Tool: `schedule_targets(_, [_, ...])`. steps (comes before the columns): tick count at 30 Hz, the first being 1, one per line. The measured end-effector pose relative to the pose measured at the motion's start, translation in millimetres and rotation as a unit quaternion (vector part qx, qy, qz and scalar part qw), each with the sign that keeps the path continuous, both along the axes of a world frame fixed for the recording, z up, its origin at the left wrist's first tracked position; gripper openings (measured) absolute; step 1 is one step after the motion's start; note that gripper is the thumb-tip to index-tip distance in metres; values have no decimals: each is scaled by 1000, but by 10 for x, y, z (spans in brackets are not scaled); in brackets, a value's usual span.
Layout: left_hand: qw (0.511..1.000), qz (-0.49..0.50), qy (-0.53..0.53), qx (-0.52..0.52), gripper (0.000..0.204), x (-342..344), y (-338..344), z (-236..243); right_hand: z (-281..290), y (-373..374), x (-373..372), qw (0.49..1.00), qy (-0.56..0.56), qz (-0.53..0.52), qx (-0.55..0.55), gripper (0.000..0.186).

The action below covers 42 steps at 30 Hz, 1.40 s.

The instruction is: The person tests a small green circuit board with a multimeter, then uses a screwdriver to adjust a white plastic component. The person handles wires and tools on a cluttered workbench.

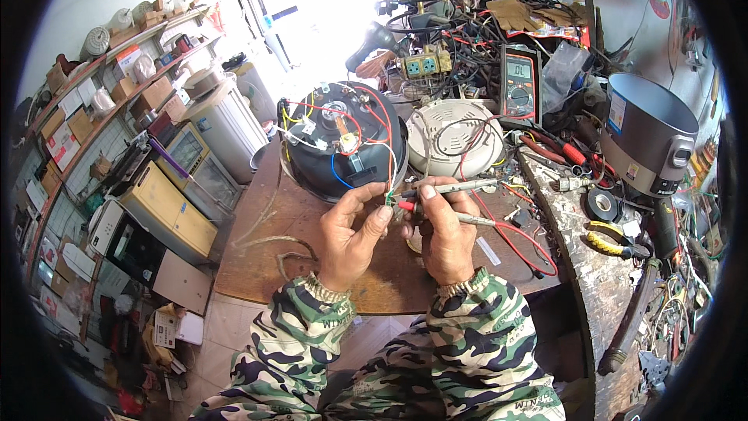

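My left hand [352,235] pinches the end of a thin wire with a small green part [389,199] between thumb and forefinger. Two multimeter probes lie in my closed right hand [447,238]: a grey one [466,185] on top and one with a red tip [407,206] below. Their tips point left, close to my left fingertips; whether they touch the wire I cannot tell. Beyond my hands sits an upturned black appliance body [312,164] with red, yellow, white and blue wires on its underside. The multimeter [520,86] stands behind to the right, its screen lit.
Beside the black body rests a round off-white vented cover [460,136]. A grey cooker shell [643,140], yellow-handled pliers [612,243] and a black tape roll [601,204] are on the worn right bench. Tangled cables [475,15] pile up behind; shelves [93,140] line the left wall.
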<state>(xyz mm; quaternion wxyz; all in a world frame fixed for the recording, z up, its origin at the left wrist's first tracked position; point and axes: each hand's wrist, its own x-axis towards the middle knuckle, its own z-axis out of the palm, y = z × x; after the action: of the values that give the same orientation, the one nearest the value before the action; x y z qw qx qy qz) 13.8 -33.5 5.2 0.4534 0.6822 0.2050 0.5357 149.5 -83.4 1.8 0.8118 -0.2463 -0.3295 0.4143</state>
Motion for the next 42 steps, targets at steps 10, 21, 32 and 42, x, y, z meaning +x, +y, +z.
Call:
schedule_targets(10, [1000, -13, -8, -11, 32, 7, -16, 13, -13, -12, 27, 1000, -22, -1, 17, 20])
schedule_targets(21, [996, -13, 71, 60, 33, -38, 21, 12, -25, -23, 50, 1000, 4, 22, 5, 21])
schedule_targets(32, [996, -28, 54, 63, 28, -25, 114, -126, -60, -16, 82, 996, 57, 66, -7, 24])
schedule_targets(42, [995, -34, 50, 75, 28, -23, 127, -144, -24, -36, 58, 996, 60, 56, -17, 25])
